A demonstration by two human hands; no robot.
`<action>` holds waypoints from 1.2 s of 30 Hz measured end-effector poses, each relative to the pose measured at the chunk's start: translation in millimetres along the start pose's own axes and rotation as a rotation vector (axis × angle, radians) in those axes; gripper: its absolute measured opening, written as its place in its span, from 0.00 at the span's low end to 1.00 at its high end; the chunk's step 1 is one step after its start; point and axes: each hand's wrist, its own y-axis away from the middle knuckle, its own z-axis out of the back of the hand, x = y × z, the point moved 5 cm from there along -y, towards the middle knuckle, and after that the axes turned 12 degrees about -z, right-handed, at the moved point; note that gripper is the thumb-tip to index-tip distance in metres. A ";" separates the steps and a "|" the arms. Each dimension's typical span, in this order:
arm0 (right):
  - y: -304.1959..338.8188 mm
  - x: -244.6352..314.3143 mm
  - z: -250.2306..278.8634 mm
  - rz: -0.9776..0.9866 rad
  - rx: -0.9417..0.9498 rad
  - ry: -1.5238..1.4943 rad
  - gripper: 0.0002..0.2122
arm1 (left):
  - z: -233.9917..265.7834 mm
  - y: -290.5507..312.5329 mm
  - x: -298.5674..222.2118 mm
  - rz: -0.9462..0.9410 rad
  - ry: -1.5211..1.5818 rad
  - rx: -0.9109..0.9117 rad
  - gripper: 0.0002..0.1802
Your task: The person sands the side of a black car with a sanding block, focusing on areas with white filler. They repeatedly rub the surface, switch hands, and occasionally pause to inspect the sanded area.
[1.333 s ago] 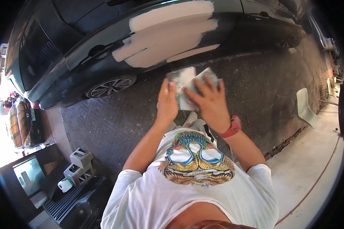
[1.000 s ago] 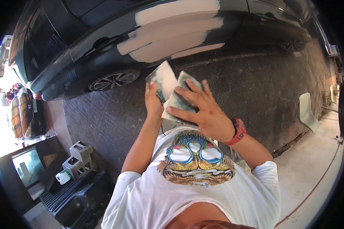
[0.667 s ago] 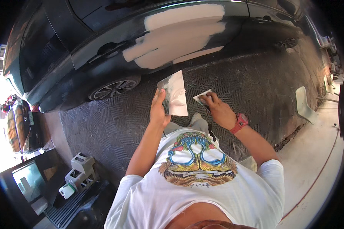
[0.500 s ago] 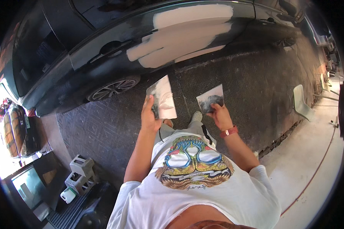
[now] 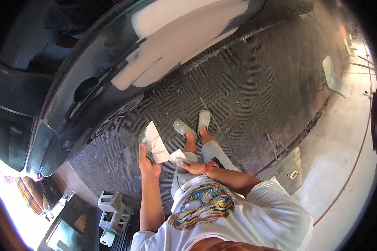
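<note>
My left hand [image 5: 147,166] is closed round a flat mixing board [image 5: 158,149], tilted up, with pale pinkish putty smeared over its face and a dark grey edge. In my right hand [image 5: 194,168] I grip a smaller flat putty spreader [image 5: 178,156], pale at the top and dark-stained lower down. Its edge meets or nearly meets the board's lower right corner; I cannot tell if they touch. Ahead of me to the left stands a dark car [image 5: 86,90]. A wide patch of pale filler [image 5: 171,42] covers part of its side.
Behind the hands lies a dark textured floor [image 5: 238,92]. A pale chair [image 5: 333,78] stands at the far right. Nearer on the right are a flat panel [image 5: 282,169] and a small roll [image 5: 294,174]. At lower left sit a grey step stool [image 5: 113,209] and a white jug [image 5: 107,237].
My view has turned, so the car sits further left. My right hand has brought the spreader leftward to the board, which the left hand has kept holding.
</note>
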 end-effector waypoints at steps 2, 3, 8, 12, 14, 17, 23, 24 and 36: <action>-2.0 0.5 -11.1 0.091 0.032 -0.155 0.40 | 2.3 -10.3 12.8 0.035 0.000 0.020 0.25; 1.7 0.3 -9.2 0.096 0.060 -0.189 0.39 | -1.5 -12.7 19.6 0.049 0.004 0.016 0.24; 2.4 -7.0 -5.1 0.045 0.097 -0.259 0.38 | -27.2 -18.7 41.6 0.104 -0.034 0.059 0.24; 13.3 5.4 2.7 0.000 0.303 -0.222 0.42 | -49.2 -19.7 49.3 0.111 -0.042 0.033 0.25; 25.2 18.9 -3.9 -0.081 0.441 -0.281 0.44 | -62.5 -18.7 50.8 0.147 -0.021 0.037 0.25; 71.1 41.6 20.7 -0.189 0.620 -0.406 0.45 | -79.1 -20.8 57.3 0.166 -0.013 0.038 0.26; 61.2 -43.8 62.4 -0.243 0.907 -0.880 0.43 | -113.3 -41.7 90.7 0.156 -0.026 0.093 0.24; 49.9 -49.7 86.6 -0.192 0.759 -0.876 0.43 | -117.0 -52.0 101.4 0.156 -0.032 0.089 0.23; -155.7 -71.7 394.4 0.234 -0.605 -0.252 0.30 | -86.8 -225.7 246.9 0.156 -0.123 0.257 0.31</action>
